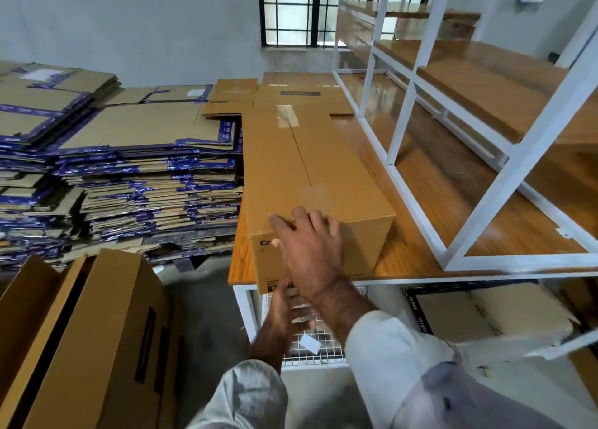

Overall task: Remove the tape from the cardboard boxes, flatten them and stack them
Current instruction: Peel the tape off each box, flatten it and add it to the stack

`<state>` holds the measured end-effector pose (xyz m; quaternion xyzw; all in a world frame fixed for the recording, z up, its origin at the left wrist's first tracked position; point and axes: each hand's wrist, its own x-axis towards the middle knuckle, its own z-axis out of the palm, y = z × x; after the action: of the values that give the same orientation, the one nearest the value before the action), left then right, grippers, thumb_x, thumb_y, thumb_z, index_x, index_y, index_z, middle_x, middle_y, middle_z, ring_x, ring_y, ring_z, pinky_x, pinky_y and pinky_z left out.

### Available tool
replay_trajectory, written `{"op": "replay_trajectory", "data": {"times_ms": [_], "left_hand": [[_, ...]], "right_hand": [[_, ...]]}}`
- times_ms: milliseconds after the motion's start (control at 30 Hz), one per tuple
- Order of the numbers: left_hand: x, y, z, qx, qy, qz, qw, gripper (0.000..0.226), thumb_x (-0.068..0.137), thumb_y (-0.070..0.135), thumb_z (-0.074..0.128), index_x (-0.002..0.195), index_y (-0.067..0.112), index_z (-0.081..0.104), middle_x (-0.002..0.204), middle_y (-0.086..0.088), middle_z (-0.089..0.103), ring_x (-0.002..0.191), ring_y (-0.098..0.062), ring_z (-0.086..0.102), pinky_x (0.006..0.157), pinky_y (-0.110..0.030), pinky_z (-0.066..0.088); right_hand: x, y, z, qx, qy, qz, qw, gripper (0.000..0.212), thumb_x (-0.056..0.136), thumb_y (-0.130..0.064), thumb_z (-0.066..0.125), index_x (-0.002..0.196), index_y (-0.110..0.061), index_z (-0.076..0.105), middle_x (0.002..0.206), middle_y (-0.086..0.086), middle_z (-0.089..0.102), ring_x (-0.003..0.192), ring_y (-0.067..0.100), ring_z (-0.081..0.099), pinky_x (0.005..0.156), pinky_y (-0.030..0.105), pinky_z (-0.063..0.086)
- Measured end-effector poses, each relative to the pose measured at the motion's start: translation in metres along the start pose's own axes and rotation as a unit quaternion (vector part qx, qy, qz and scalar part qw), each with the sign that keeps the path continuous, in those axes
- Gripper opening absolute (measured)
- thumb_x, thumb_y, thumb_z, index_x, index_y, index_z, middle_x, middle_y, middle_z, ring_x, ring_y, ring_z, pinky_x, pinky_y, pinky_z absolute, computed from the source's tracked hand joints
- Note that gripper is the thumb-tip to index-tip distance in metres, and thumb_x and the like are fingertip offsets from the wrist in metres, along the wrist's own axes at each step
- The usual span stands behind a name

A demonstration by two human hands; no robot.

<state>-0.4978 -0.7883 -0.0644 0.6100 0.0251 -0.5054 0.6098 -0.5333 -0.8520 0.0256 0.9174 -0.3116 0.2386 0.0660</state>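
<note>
Head view: one frame.
Cardboard box [310,182]: on wooden table [453,234], long axis running away from the person.
Right hand [307,244]: fingers spread over near top edge.
Left hand [286,312]: lower, at near face; grip probably loose, partly hidden.

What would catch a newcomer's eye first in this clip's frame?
The long closed cardboard box lying on the wooden table, with clear tape left at its far end. The right hand rests on the box's near top edge, while the left hand reaches up at its lower front. To the left, big stacks of flattened boxes with blue tape fill the floor.
</note>
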Motion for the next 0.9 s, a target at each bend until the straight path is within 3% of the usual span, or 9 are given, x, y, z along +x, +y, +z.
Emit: {"op": "replay_trajectory", "data": {"times_ms": [100,167,267,367,433,500,600,733,900], "left_hand": [[0.001,0.009,-0.011,-0.018,0.034,0.016,0.999,0.029,0.101,0.036,0.048,0.083,0.015,0.059,0.08,-0.01,0.068,0.076,-0.031,0.062,0.085,-0.048,0.054],[0.005,0.023,-0.02,-0.087,0.094,0.026,0.991,0.022,0.092,0.027,0.05,0.075,0.015,0.054,0.073,-0.009,0.057,0.065,-0.025,0.052,0.066,-0.034,0.045],[0.01,0.053,-0.035,-0.112,0.226,0.148,0.956,0.021,0.094,0.029,0.051,0.084,0.012,0.06,0.08,-0.008,0.061,0.069,-0.024,0.055,0.069,-0.036,0.048],[-0.003,0.091,-0.032,-0.006,0.268,0.38,0.885,0.023,0.099,0.031,0.055,0.078,0.02,0.058,0.079,-0.001,0.059,0.073,-0.02,0.052,0.072,-0.039,0.046],[-0.016,0.123,-0.02,0.131,0.207,0.53,0.812,0.019,0.1,0.032,0.055,0.086,0.021,0.062,0.085,0.001,0.061,0.077,-0.017,0.055,0.072,-0.034,0.047],[-0.02,0.153,-0.006,0.313,0.12,0.592,0.733,0.032,0.096,0.039,0.05,0.108,0.016,0.069,0.106,-0.003,0.067,0.097,-0.018,0.06,0.084,-0.035,0.047],[-0.016,0.177,0.016,0.558,-0.005,0.519,0.647,0.06,0.093,0.054,0.039,0.136,0.018,0.059,0.138,-0.003,0.06,0.127,-0.021,0.051,0.107,-0.046,0.035],[-0.005,0.184,0.024,0.769,0.017,0.432,0.47,0.094,0.081,0.091,0.033,0.152,0.03,0.04,0.148,0.001,0.043,0.134,-0.024,0.041,0.109,-0.057,0.031],[0.005,0.178,0.02,0.772,0.032,0.424,0.472,0.115,0.062,0.103,0.022,0.152,0.033,0.039,0.141,0.001,0.042,0.127,-0.023,0.039,0.108,-0.058,0.031]], "right_hand": [[0.008,-0.005,0.0,0.0,-0.016,0.006,1.0,0.061,0.083,-0.039,0.082,0.137,-0.033,0.053,0.131,0.006,0.057,0.116,0.028,0.053,0.095,0.048,0.041],[0.012,-0.011,0.001,0.008,-0.016,0.017,1.0,0.053,0.089,-0.038,0.075,0.137,-0.031,0.053,0.133,0.007,0.055,0.118,0.028,0.051,0.096,0.049,0.039],[0.023,-0.014,-0.003,0.006,-0.022,0.025,0.999,0.047,0.092,-0.038,0.071,0.135,-0.031,0.054,0.134,0.006,0.052,0.121,0.028,0.047,0.098,0.051,0.035],[0.035,-0.003,-0.012,0.066,-0.032,0.019,0.997,0.038,0.096,-0.046,0.062,0.129,-0.028,0.062,0.13,0.004,0.056,0.121,0.025,0.049,0.101,0.048,0.037],[0.043,0.012,-0.021,0.149,-0.016,0.042,0.988,0.028,0.096,-0.047,0.059,0.114,-0.028,0.069,0.112,-0.001,0.063,0.108,0.019,0.054,0.096,0.044,0.044],[0.055,0.034,-0.026,0.187,-0.007,0.07,0.98,0.02,0.095,-0.042,0.06,0.106,-0.029,0.071,0.104,-0.004,0.064,0.101,0.016,0.056,0.091,0.044,0.051],[0.072,0.073,-0.025,0.182,-0.047,0.102,0.977,0.025,0.097,-0.038,0.061,0.121,-0.031,0.067,0.12,-0.002,0.061,0.112,0.018,0.054,0.097,0.046,0.05],[0.074,0.112,-0.009,0.182,-0.13,0.091,0.97,0.041,0.099,-0.04,0.057,0.14,-0.033,0.056,0.138,0.001,0.05,0.13,0.022,0.044,0.107,0.047,0.044],[0.086,0.117,0.002,0.156,-0.161,0.052,0.973,0.046,0.1,-0.045,0.054,0.145,-0.038,0.052,0.145,0.001,0.043,0.131,0.024,0.039,0.106,0.047,0.044]]}}
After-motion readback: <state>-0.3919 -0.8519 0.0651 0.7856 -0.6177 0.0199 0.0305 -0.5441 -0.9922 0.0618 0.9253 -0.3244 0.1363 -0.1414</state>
